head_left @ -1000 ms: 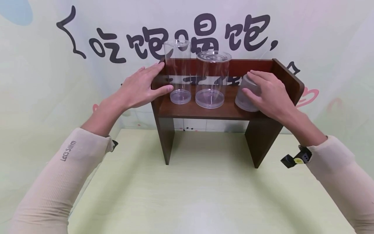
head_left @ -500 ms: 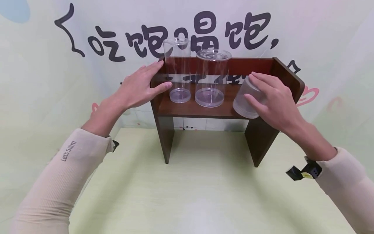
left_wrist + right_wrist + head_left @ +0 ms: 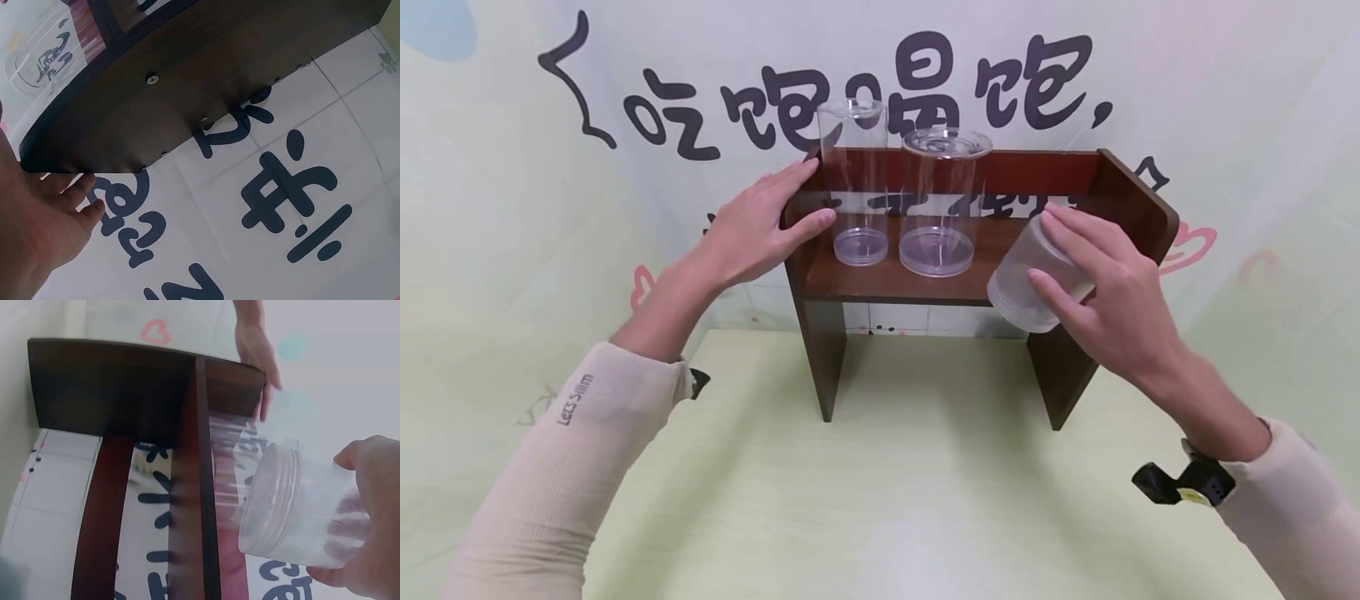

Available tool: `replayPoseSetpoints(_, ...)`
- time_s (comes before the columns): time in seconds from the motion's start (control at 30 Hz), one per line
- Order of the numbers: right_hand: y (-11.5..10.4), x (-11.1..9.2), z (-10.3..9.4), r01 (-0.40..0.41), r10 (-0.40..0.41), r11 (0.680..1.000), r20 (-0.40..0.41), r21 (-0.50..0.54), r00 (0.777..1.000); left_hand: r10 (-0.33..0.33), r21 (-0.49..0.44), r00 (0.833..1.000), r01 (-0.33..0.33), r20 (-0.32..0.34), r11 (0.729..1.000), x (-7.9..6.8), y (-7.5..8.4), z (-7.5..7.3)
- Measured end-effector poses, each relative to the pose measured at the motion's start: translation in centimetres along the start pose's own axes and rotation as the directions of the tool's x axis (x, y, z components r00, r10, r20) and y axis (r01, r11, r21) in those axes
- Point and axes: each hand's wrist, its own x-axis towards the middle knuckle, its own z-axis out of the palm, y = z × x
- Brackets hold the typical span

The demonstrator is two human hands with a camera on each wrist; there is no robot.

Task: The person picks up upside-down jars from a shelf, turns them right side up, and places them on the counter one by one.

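Observation:
My right hand (image 3: 1108,292) grips a clear plastic jar (image 3: 1022,283) by its upper end, thumb on the near side and fingers over the top. The jar tilts at the shelf's front edge, its ridged lower end towards the left. In the right wrist view the same jar (image 3: 312,512) shows beside the shelf board, fingers visible through its wall. My left hand (image 3: 756,225) rests with straight fingers on the left side panel of the dark brown wooden shelf (image 3: 895,287). The left wrist view shows its fingertips (image 3: 81,187) at the panel's edge.
A tall, narrow clear jar (image 3: 857,183) and a wider clear jar (image 3: 942,200) stand on the shelf board. The shelf stands on a pale green tabletop (image 3: 880,500). Behind it hangs a white cloth (image 3: 1240,125) with large black lettering.
My right hand has tilted the jar and drawn it from the right end of the shelf towards me, past the front edge. My left hand stays at the side panel.

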Motion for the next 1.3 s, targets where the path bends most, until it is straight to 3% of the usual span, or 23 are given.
replayPoseSetpoints(0.13, -0.5, -0.9, 0.5, 0.014, -0.013, 0.999, -0.035, 0.032, 0.999, 0.055, 0.008, 0.992, -0.054, -0.117, 0.998, -0.5, 0.0, 0.7)
replayPoseSetpoints(0.23, -0.9, -1.5, 1.1, 0.027, -0.024, 0.997, -0.054, 0.072, 0.998, 0.110, 0.009, 0.959, -0.111, -0.263, 0.994, -1.0, 0.1, 1.4)
replayPoseSetpoints(0.33, -1.1, -2.1, 1.6, 0.023, -0.015, 0.994, -0.071, 0.108, 0.997, 0.163, 0.001, 0.890, -0.179, -0.425, 0.984, -1.7, 0.7, 2.0)
replayPoseSetpoints(0.47, -1.4, -2.8, 2.3, -0.011, 0.026, 0.989, -0.099, 0.147, 0.995, 0.191, -0.049, 0.757, -0.281, -0.625, 0.958, -2.5, 2.2, 2.9)
replayPoseSetpoints(0.57, -1.6, -3.3, 2.8, -0.040, 0.061, 0.983, -0.116, 0.177, 0.991, 0.171, -0.117, 0.671, -0.362, -0.721, 0.925, -3.2, 3.7, 3.7)
replayPoseSetpoints(0.63, -1.7, -3.6, 3.2, -0.058, 0.086, 0.977, -0.132, 0.203, 0.988, 0.160, -0.157, 0.639, -0.409, -0.753, 0.899, -3.8, 4.7, 4.4)
replayPoseSetpoints(0.7, -2.1, -3.9, 3.8, -0.073, 0.116, 0.967, -0.164, 0.245, 0.980, 0.165, -0.189, 0.618, -0.466, -0.768, 0.864, -4.3, 5.7, 5.1)
replayPoseSetpoints(0.87, -2.9, -4.6, 5.2, -0.121, 0.210, 0.925, -0.218, 0.361, 0.953, 0.202, -0.246, 0.614, -0.565, -0.763, 0.787, -5.4, 7.8, 7.3)
replayPoseSetpoints(0.97, -3.3, -5.1, 5.9, -0.163, 0.269, 0.892, -0.204, 0.421, 0.941, 0.209, -0.285, 0.634, -0.585, -0.745, 0.759, -6.0, 8.9, 8.7)
replayPoseSetpoints(1.07, -3.6, -5.5, 6.7, -0.198, 0.326, 0.853, -0.197, 0.483, 0.925, 0.216, -0.335, 0.670, -0.591, -0.710, 0.734, -6.5, 9.8, 10.2)
replayPoseSetpoints(1.13, -3.8, -5.8, 7.1, -0.214, 0.363, 0.826, -0.202, 0.522, 0.910, 0.218, -0.372, 0.705, -0.580, -0.675, 0.725, -6.8, 10.3, 11.3)
replayPoseSetpoints(1.3, -4.7, -6.1, 8.1, -0.254, 0.441, 0.766, -0.197, 0.590, 0.875, 0.189, -0.458, 0.793, -0.509, -0.579, 0.729, -7.6, 11.1, 13.9)
